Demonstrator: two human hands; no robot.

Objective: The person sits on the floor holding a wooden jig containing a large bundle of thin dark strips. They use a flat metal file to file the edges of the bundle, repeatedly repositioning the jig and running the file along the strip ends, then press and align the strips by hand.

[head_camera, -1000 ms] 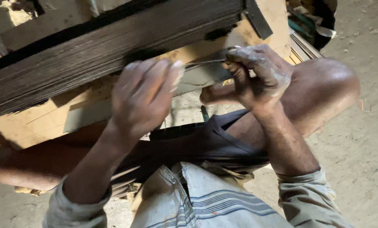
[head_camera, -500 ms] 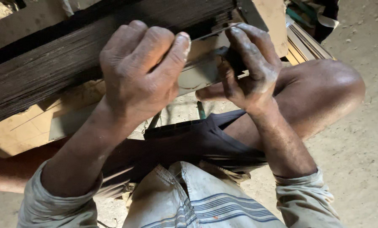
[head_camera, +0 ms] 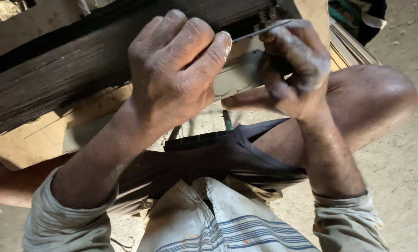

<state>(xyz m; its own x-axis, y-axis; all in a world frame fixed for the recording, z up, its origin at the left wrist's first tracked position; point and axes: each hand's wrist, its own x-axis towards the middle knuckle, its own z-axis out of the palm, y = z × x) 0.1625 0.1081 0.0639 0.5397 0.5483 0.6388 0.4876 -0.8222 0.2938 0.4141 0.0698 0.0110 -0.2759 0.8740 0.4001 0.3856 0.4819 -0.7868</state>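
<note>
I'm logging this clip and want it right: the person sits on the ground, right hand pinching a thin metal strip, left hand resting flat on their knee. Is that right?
Not quite. The left hand is not on the knee; the head view shows it raised, fingers curled over the edge of the dark stack of sheets. The rest stands: the right hand pinches the thin metal strip.

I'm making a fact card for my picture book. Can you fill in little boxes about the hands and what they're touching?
Left hand: curled over the edge of a dark stack of thin sheets
Right hand: fingers pinch a thin metal strip
Under the stack: pale wooden board
Person: squatting, bare knee, dark shorts, striped shirt
Ground: dusty floor
</note>
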